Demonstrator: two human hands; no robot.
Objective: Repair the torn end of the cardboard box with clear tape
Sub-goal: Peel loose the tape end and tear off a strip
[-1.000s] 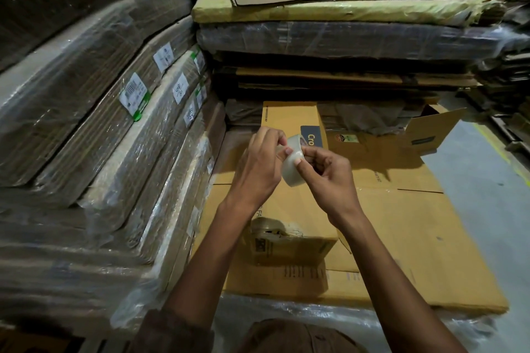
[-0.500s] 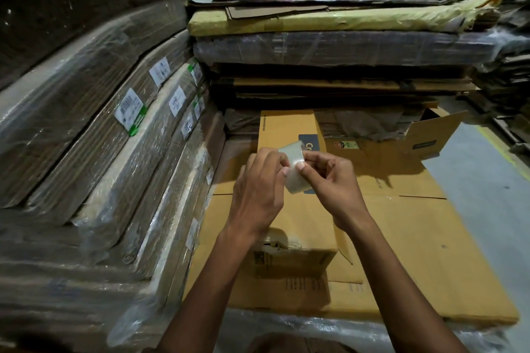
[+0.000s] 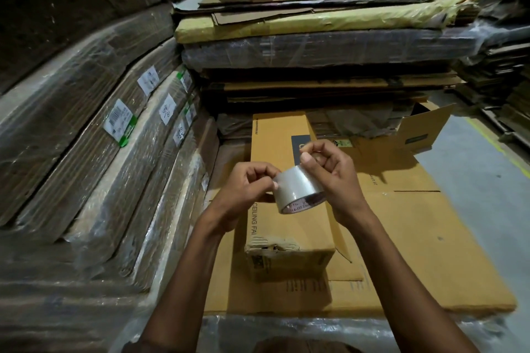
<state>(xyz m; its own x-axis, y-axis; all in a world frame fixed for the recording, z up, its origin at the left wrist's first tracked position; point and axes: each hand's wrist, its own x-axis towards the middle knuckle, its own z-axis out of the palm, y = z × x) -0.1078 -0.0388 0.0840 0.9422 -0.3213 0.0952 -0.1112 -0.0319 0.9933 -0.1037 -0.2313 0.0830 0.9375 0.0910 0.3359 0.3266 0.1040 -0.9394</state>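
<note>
From where I sit, both hands are up over the box, wrapped around the roll of clear tape [image 3: 298, 189]: the right hand [image 3: 334, 178] curls over its far side with the thumb on top, and the left hand [image 3: 246, 189] pinches at the roll's near left edge, seemingly picking for the free end. The long cardboard box [image 3: 286, 226] lies below them on a flattened cardboard sheet [image 3: 430, 252], and its torn end [image 3: 272, 245] faces me, the top edge crumpled and peeled so the corrugation shows. No strip appears to be drawn out yet, so my worry starts there: clear tape hides its own end, and if the left fingertips lift only a sliver, I judge it could split lengthwise and come away as a narrow ribbon instead of a full-width strip. Pulled too fast, the strip might fold back and stick to itself or to the fingers. The torn edge looks ragged and raised; tape laid over it without pressing the flap flat first would likely bridge the gap and lift again. The box also sits loose on the sheet with no hand on it, so it may slide as the tape is pressed on. The light is dim, which makes finding the end harder.
</note>
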